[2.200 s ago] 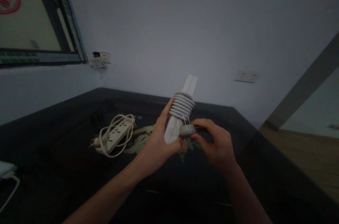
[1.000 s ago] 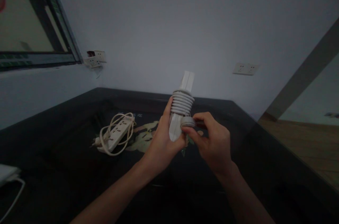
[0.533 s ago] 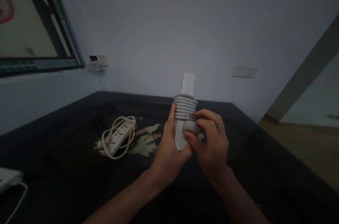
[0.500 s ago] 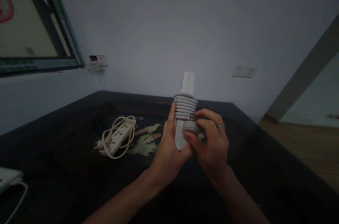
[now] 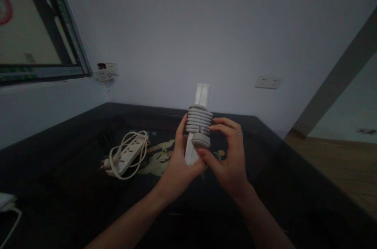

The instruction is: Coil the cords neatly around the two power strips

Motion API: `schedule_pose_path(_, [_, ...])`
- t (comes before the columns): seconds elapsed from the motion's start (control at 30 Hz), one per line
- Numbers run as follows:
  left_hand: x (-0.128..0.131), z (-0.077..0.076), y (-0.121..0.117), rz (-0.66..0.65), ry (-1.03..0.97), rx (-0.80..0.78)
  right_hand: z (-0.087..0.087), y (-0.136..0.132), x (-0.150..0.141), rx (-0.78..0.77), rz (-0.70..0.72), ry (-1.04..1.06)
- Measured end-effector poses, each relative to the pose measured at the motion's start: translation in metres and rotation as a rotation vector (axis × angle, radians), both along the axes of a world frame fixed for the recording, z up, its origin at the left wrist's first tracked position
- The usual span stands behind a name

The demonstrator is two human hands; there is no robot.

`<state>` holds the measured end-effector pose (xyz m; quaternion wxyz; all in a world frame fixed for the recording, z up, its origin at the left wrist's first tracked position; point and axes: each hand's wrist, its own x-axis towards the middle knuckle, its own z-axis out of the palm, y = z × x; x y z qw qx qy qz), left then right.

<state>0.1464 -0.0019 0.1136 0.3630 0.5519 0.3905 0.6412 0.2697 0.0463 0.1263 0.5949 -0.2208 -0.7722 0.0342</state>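
A white power strip (image 5: 192, 152) is held up in front of me, tilted, with its grey-white cord (image 5: 199, 120) wound round its middle in several turns. The plug (image 5: 200, 140) lies against the strip just below the coil. My left hand (image 5: 181, 154) is closed round the strip from the left, its thumb across the lower end. On the other side, the thumb of my right hand (image 5: 231, 154) touches the plug from below, and its index and middle fingertips meet the coil's right edge. That hand wears a ring.
Another power strip (image 5: 129, 152), loosely looped with its cord, lies on the black tabletop (image 5: 88, 202) to the left. Part of a white device (image 5: 6, 202) with a cable shows at the left edge. Wall sockets (image 5: 268, 82) sit behind, and a window (image 5: 35, 25) is at upper left.
In the picture, the held strip and both hands have shifted slightly left. My right hand's index and middle fingers have loosened and straightened, uncovering more of the plug.
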Motion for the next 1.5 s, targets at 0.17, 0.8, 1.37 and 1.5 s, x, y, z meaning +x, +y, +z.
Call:
schedule_pose_path(0.17, [-0.002,0.002,-0.004,-0.126,-0.038,-0.047,0.003,0.002,0.003,-0.202,0.13,0.026])
schedule_pose_path(0.8, [-0.048,0.002,0.011,-0.733,-0.157,-0.519,0.008,0.061,0.065,-0.848,0.355,-0.06])
schedule_pose_path(1.37, [-0.045,-0.001,0.033,-0.174,-0.434,-0.098,0.01,0.046,0.04,-1.079,0.53,0.245])
schedule_pose_path(1.5, [-0.024,-0.011,0.035,-0.087,-0.554,-0.115,0.003,0.036,0.018,-0.956,0.446,0.368])
